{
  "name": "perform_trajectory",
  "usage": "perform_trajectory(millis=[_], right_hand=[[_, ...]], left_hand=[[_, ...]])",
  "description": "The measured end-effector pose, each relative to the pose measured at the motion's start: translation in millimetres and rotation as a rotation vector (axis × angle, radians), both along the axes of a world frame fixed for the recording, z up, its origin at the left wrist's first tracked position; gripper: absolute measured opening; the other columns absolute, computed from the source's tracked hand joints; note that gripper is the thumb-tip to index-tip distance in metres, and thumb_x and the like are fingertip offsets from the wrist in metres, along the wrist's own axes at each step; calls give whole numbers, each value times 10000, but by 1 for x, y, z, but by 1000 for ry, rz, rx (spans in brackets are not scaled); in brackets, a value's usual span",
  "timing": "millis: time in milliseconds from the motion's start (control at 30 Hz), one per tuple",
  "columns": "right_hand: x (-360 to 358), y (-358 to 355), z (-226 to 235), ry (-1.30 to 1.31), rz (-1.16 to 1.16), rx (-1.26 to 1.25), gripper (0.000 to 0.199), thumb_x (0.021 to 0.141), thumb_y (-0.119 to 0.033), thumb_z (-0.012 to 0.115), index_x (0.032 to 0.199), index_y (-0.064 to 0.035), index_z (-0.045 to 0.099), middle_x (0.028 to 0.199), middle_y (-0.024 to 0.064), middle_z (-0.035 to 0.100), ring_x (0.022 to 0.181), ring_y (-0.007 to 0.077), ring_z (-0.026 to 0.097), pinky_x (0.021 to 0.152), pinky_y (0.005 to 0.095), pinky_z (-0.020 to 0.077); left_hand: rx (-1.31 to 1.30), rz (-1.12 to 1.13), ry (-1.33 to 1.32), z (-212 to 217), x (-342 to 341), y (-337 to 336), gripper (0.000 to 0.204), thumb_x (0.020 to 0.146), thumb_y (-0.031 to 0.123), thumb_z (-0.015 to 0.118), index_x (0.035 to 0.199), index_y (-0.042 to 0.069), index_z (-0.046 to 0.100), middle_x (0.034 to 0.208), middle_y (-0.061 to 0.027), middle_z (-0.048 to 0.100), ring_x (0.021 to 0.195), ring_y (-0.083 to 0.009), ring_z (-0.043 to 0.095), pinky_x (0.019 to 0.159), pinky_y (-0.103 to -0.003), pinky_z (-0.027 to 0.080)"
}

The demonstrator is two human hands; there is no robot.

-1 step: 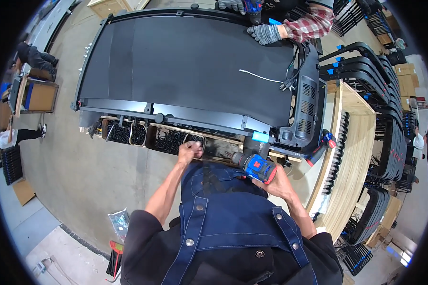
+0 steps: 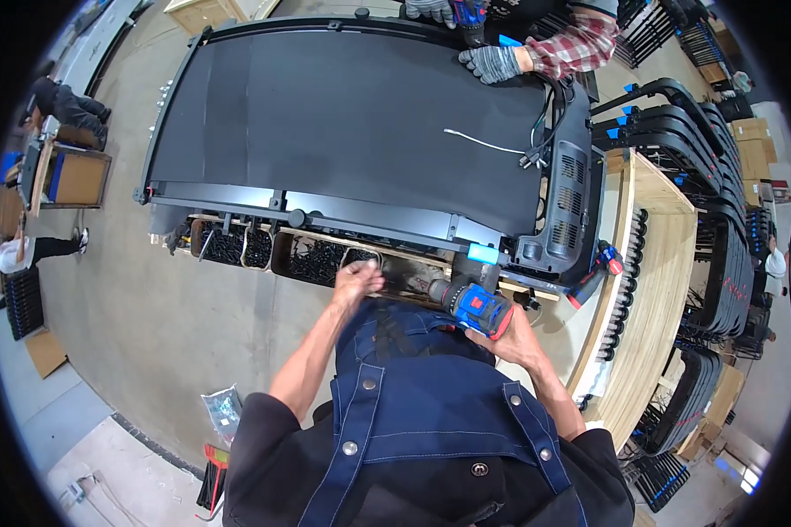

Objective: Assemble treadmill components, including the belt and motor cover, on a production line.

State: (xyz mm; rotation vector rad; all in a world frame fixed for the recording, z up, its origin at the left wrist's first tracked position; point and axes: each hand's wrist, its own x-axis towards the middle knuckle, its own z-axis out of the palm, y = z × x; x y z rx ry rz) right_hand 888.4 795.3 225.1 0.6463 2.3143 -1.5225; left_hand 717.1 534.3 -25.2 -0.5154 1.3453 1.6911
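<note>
My left hand (image 2: 359, 279) hovers at the near edge of a bin of small black fasteners (image 2: 316, 256), its fingers curled together. Whatever they pinch, if anything, is too small to make out. My right hand (image 2: 513, 340) is wrapped round the grip of a blue and red cordless drill (image 2: 476, 309), whose chuck points left toward the bins. Just beyond lies a treadmill deck with a black belt (image 2: 369, 123). Its plastic motor cover (image 2: 564, 202) is at the right end, with cables and a white wire (image 2: 479, 140) lying on the belt.
Across the deck, a co-worker's gloved hand (image 2: 490, 65) rests on the belt; the other glove (image 2: 431, 9) is by another drill (image 2: 471, 19). A red and black tool (image 2: 596, 274) sits by a wooden crate (image 2: 655, 290) at right. Black frames (image 2: 716, 246) are stacked farther right.
My left hand has shifted slightly to the right over the bins. My right hand and the drill stay in place.
</note>
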Motion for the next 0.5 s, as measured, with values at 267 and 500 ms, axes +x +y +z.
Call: perform_trajectory(millis=[267, 500], right_hand=[[-6, -2, -16, 200, 8, -82, 389, 761, -123, 829, 1080, 33, 670, 955, 121, 739, 838, 184, 688, 823, 344, 561], [-5, -4, -13, 175, 21, -32, 375, 777, -120, 814, 1090, 18, 662, 960, 119, 726, 850, 213, 698, 829, 345, 558]], left_hand=[[642, 250, -355, 140, 20, 55, 216, 988, 299, 636, 1037, 88, 631, 1022, -65, 682, 904, -179, 685, 812, -301, 615], [546, 271, -381, 157, 23, 65, 236, 990, 313, 636, 1017, 79, 621, 1002, -46, 676, 888, -155, 671, 801, -285, 606]])
